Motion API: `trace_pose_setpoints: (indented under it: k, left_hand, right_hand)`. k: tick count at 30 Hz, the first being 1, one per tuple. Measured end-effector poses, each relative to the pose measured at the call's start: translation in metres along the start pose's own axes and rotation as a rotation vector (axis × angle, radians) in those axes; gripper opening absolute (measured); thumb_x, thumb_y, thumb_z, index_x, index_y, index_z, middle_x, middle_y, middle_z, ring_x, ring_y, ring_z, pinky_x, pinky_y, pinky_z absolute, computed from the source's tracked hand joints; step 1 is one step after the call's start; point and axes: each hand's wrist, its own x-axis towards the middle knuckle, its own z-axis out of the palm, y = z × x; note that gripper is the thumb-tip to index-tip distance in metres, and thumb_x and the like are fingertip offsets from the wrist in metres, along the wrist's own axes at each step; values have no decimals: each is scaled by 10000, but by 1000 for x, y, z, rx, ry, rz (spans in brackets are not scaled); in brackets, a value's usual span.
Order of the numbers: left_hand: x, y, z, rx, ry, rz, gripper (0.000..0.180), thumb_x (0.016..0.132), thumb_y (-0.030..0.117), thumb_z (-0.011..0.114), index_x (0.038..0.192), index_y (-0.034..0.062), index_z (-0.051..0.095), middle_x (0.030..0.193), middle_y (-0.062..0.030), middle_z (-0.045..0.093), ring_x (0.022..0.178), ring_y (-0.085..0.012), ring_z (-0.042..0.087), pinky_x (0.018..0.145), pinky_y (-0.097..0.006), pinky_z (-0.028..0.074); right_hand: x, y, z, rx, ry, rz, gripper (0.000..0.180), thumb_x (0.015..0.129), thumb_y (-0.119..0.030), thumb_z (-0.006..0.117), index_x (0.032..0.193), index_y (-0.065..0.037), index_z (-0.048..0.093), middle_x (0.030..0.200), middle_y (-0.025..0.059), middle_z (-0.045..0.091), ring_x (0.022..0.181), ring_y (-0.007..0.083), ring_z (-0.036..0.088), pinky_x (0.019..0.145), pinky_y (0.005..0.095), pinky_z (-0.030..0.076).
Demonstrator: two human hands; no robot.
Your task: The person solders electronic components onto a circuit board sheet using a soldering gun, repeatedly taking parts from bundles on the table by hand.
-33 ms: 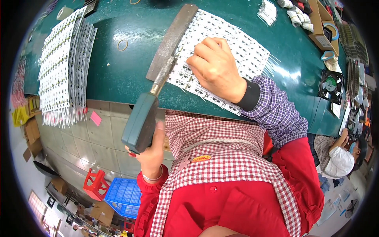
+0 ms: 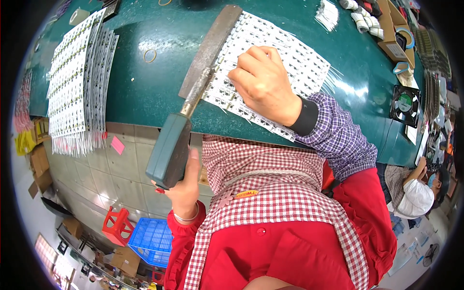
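Observation:
My left hand (image 2: pixel 185 193) grips the dark green handle of a metal-bar tool (image 2: pixel 167 147). A metal shaft joins that handle to a long, flat grey bar, which lies along the left edge of a white sheet of small circuit boards (image 2: pixel 278 43). My right hand (image 2: pixel 266 84) rests on this sheet with its fingers curled and closed, to the right of the bar. Its fingertips are hidden, so what they pinch, if anything, cannot be made out. Thin white wires stick out from the sheet's right edge.
A stack of similar board sheets (image 2: pixel 79 82) overhangs the green table (image 2: pixel 145 92) at the left. Rubber bands (image 2: pixel 150 56) lie between. To the right are a bundle of white wires (image 2: pixel 327 15), a cardboard box (image 2: pixel 394 31) and a fan (image 2: pixel 405 105). Another person (image 2: pixel 411 195) sits beyond.
The tool's handle and my left hand have shifted slightly left. My right hand and the sheet stay where they were.

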Motion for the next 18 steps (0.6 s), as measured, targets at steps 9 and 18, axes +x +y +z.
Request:
trace_pose_setpoints:
  k: [9, 18]
  left_hand:
    - [66, 67, 36, -169, 116, 595, 389, 880, -126, 576, 1268, -134, 545, 1148, -238, 675, 511, -89, 458, 462, -228, 362]
    - [124, 70, 58, -50, 41, 256, 277, 857, 86, 778, 1095, -25, 691, 732, -12, 650, 510, -56, 491, 479, -208, 348]
  right_hand:
    - [-4, 3, -3, -29, -68, 22, 101, 729, -63, 686, 800, -78, 616, 795, 47, 517, 834, 242, 551, 843, 417, 432]
    - [-5, -2, -7, 70, -52, 54, 117, 710, -69, 697, 763, -74, 593, 814, 49, 529, 828, 243, 541, 784, 392, 437]
